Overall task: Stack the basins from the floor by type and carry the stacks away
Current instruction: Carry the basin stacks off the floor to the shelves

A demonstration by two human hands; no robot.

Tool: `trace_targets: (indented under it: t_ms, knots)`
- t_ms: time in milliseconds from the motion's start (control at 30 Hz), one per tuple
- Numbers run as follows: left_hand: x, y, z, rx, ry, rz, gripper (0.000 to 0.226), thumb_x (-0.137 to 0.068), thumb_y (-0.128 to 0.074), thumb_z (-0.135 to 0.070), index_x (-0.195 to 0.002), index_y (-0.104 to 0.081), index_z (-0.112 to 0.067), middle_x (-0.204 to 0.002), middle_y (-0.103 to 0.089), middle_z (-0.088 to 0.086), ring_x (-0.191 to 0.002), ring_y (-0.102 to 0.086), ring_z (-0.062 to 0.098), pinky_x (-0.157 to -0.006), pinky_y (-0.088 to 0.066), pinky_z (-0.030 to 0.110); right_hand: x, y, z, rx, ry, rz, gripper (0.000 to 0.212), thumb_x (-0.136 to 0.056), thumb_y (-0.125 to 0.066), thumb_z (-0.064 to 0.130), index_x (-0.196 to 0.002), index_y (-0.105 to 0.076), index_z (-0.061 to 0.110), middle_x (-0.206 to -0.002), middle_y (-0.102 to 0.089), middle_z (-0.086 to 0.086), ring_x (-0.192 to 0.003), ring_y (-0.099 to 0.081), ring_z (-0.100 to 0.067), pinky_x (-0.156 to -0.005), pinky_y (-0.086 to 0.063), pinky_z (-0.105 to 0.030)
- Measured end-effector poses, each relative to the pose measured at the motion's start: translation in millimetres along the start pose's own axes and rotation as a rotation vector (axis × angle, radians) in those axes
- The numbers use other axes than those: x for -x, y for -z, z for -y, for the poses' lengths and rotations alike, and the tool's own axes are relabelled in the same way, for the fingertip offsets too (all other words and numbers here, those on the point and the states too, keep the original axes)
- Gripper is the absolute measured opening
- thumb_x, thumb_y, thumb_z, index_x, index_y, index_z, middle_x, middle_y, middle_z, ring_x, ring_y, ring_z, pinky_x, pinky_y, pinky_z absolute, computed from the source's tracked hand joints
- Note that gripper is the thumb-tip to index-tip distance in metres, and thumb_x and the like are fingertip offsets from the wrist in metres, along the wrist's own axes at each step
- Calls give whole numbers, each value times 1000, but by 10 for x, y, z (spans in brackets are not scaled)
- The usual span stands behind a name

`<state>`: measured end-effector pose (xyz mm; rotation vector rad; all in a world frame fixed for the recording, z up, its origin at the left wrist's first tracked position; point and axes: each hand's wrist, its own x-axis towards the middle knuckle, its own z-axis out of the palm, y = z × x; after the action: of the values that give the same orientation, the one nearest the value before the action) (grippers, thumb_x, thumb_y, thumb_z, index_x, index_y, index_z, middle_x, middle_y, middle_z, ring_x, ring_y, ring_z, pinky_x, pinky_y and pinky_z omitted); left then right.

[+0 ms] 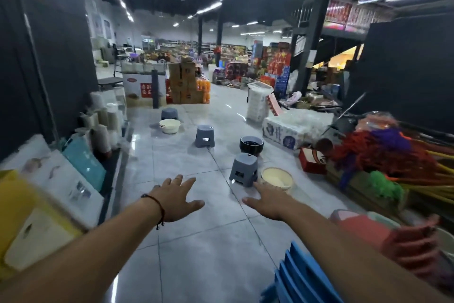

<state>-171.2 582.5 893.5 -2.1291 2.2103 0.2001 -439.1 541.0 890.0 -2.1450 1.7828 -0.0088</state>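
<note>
Left edge, near: yellow and white flat packs (pixel 36 224) leaning in a row, then a teal pack (pixel 84 163) and white paper-cup stacks (pixel 104 120) further back against the dark wall.

Left hand (pixel 175 198): extended forward over the tiled floor (pixel 196 241), palm down, fingers straight and spread, thumb out to the right; holds nothing, touches nothing. A dark cord bracelet (pixel 157 209) sits at the wrist.

Far left of centre: cream basin (pixel 169 126) on the floor, upright, just in front of a grey stool (pixel 169 113).

Centre: second grey stool (pixel 204 136), standing alone, well apart from the basins.

Right of centre, far: black basin (pixel 251 146), upright on the floor. Nearer: third grey stool (pixel 244 169), with a near cream basin (pixel 277 178) just beside it on its right.

Right hand (pixel 267 202): extended forward, palm down, fingers straight and loosely spread; empty. Its fingertips overlap the lower edge of the third stool and the near cream basin in view; whether they touch either cannot be told.

Right, far: wrapped white paper-roll bales (pixel 292 128). Right, middle: red box (pixel 312 160) and a heap of coloured mop heads (pixel 383 150) with yellow handles.

Right, near: blue plastic stack (pixel 302 275) at the bottom edge; pink and red plastic goods (pixel 373 231), blurred.
</note>
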Motion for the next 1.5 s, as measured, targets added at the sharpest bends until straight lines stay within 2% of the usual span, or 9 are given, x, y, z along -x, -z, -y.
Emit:
trace_targets:
  t_ms: [167,433,600,867,1100,1233,1367,1433,1500]
  knots:
    - [-992,-66,319,-2,-100,27,84,-86,-21,-79,-155,-7,-33,-164,-5,6,-149,-10,33,-118,-19,50,-649,-268,120,-161,-183,-50,82,-89,-33,73,-156,-11,32,-164,-5,-6,-151,-3,-27,-120,-9,-51]
    - [-2128,-393,203,2,-255,82,82,-89,-20,-76,-156,-1,-32,-164,2,10,-149,-4,35,-119,-15,50,-1564,-400,-130,-211,-382,2,82,-90,-36,71,-156,-10,31,-165,1,-5,-150,1,-31,-119,-6,-48]
    - [-2890,-554,164,-80,-309,103,114,-55,12,-84,-155,1,-31,-164,1,9,-149,-6,35,-118,-16,50,-2300,-451,-464,-238,-443,7,85,-89,-39,72,-156,-10,30,-164,-1,-5,-150,-2,-33,-119,-8,-48]
    - [-4588,-518,-43,-97,-330,120,123,-46,22,-87,-155,5,-32,-164,3,8,-149,-4,34,-119,-13,51,-3795,-216,-1095,-172,-459,47,84,-89,-39,72,-156,-12,29,-164,-3,-5,-150,-5,-33,-118,-8,-50]
    - [-5919,-410,-112,-84,-376,138,118,-51,19,-85,-155,6,-32,-163,4,10,-149,-5,35,-118,-14,50,-4945,87,-1350,-162,-399,78,84,-88,-39,72,-156,-12,30,-164,-3,-7,-150,-5,-35,-119,-8,-51]
    - [-6795,-401,-103,-66,-399,149,122,-46,22,-86,-155,6,-32,-163,5,10,-150,-4,34,-119,-12,49,-5646,223,-1565,-147,-425,75,82,-90,-40,69,-156,-10,30,-164,-1,-6,-150,-3,-33,-120,-7,-50]
    - [-7806,-405,-83,-61,-444,153,117,-52,14,-86,-155,3,-31,-163,4,11,-150,-4,34,-119,-12,48,-6430,339,-1782,-120,-477,76,82,-90,-40,69,-156,-10,31,-164,-1,-6,-150,-3,-32,-119,-7,-50]
    - [-8345,-356,-34,-67,-474,168,105,-68,2,-88,-155,2,-30,-163,3,12,-149,-5,34,-119,-13,49,-6862,435,-1866,-102,-516,78,83,-90,-40,69,-156,-11,29,-164,-2,-7,-150,-4,-32,-119,-8,-50]
    - [-8816,-274,-3,-84,-485,175,86,-88,-21,-77,-156,0,-29,-163,2,13,-149,-7,35,-119,-14,49,-7217,564,-1884,-101,-548,73,83,-90,-41,69,-156,-12,29,-164,-4,-8,-150,-6,-32,-119,-9,-51]
